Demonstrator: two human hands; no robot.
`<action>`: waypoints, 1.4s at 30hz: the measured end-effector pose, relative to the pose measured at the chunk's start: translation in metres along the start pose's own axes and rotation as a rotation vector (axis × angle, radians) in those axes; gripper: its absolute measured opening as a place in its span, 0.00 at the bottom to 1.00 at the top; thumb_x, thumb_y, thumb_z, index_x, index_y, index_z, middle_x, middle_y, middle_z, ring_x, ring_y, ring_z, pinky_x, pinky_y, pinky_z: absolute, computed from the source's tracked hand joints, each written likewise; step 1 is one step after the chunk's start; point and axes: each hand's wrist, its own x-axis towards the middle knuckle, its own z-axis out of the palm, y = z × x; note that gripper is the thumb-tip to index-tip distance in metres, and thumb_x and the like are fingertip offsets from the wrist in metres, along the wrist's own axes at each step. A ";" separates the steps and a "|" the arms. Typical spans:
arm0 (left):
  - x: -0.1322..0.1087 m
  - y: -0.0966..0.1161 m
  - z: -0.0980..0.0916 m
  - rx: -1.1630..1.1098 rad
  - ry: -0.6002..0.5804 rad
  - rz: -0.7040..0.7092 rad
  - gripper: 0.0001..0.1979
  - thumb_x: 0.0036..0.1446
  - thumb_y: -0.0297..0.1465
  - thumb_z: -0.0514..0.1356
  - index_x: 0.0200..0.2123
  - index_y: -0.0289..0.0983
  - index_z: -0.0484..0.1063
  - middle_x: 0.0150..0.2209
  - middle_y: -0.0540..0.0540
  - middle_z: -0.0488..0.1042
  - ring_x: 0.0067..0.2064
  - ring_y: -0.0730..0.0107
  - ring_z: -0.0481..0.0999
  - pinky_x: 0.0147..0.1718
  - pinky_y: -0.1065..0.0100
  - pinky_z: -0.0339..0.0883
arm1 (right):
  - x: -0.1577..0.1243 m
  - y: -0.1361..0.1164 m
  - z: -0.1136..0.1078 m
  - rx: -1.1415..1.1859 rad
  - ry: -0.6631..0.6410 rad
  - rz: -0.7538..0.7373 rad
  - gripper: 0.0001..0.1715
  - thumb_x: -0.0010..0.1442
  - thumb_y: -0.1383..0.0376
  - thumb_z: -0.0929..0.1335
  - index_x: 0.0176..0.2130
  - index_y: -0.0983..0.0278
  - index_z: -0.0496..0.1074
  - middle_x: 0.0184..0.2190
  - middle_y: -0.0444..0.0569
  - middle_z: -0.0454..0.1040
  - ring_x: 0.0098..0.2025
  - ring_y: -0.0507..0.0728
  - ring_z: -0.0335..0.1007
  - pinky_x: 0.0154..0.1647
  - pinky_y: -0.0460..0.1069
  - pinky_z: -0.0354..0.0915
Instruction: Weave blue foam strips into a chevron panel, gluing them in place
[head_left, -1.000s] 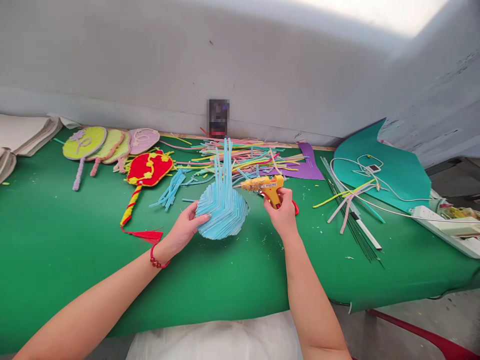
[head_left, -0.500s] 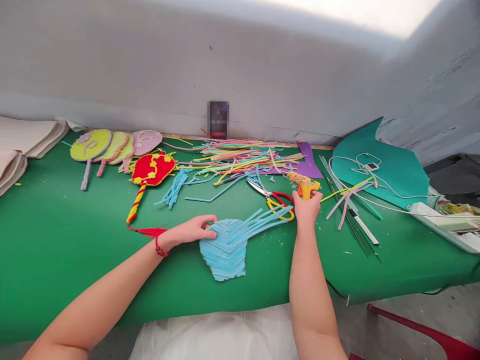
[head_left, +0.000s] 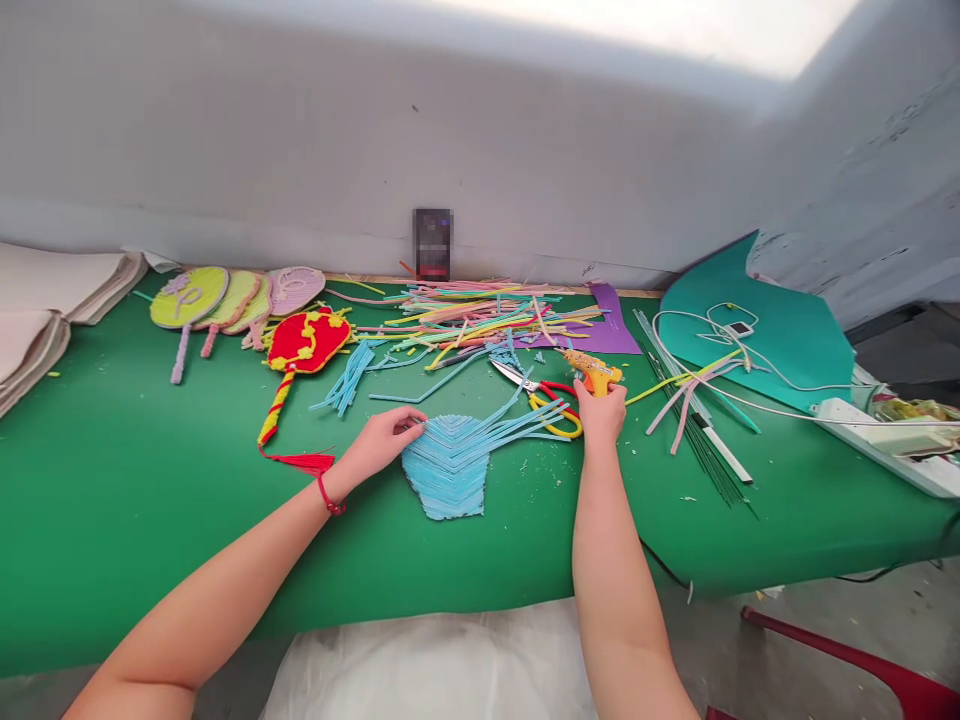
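Seen from the head camera, a person works at a green worktop (head_left: 187,530) with two bare hands, the left hand (head_left: 388,440) having its fingers pinched on the upper left edge of one blue panel (head_left: 448,475), the right hand (head_left: 604,412) its fingers clamped around one yellow glue gun (head_left: 596,372). Four pale fans (head_left: 189,297), one red fan (head_left: 324,340) and one pair of scissors (head_left: 530,384) lie beyond; the heaped stems (head_left: 480,312) overlap too much to count. The panel lies near the worktop's front, between the hands, its loose blue strands pointing right and slightly away, its long axis, strands included, slanting the same way. The glue gun's nozzle points left and away.
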 end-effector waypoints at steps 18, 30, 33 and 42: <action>0.013 -0.021 -0.045 0.639 0.485 0.280 0.14 0.61 0.35 0.52 0.45 0.39 0.73 0.45 0.41 0.74 0.46 0.58 0.71 0.46 0.58 0.62 | 0.003 0.003 0.001 0.003 0.035 0.011 0.32 0.46 0.51 0.70 0.46 0.64 0.63 0.45 0.59 0.70 0.47 0.65 0.67 0.47 0.56 0.63; 0.024 -0.036 -0.049 0.701 0.292 0.345 0.06 0.60 0.30 0.53 0.34 0.38 0.69 0.37 0.43 0.73 0.41 0.60 0.71 0.41 0.61 0.63 | -0.005 0.001 -0.001 -0.041 0.086 -0.084 0.29 0.52 0.54 0.68 0.50 0.66 0.65 0.53 0.62 0.63 0.56 0.68 0.57 0.54 0.64 0.54; 0.017 -0.025 -0.047 0.485 0.410 0.370 0.06 0.61 0.31 0.52 0.35 0.38 0.68 0.38 0.44 0.72 0.41 0.64 0.71 0.42 0.63 0.64 | -0.006 -0.003 -0.004 0.010 0.154 -0.166 0.24 0.53 0.57 0.66 0.48 0.64 0.67 0.51 0.59 0.65 0.54 0.66 0.59 0.53 0.62 0.56; -0.004 0.008 -0.026 0.371 0.318 0.491 0.08 0.62 0.34 0.53 0.34 0.39 0.70 0.38 0.45 0.74 0.41 0.67 0.71 0.43 0.64 0.65 | -0.076 -0.042 -0.009 0.674 -0.885 -0.277 0.31 0.51 0.45 0.67 0.44 0.65 0.73 0.22 0.40 0.64 0.22 0.49 0.57 0.22 0.45 0.57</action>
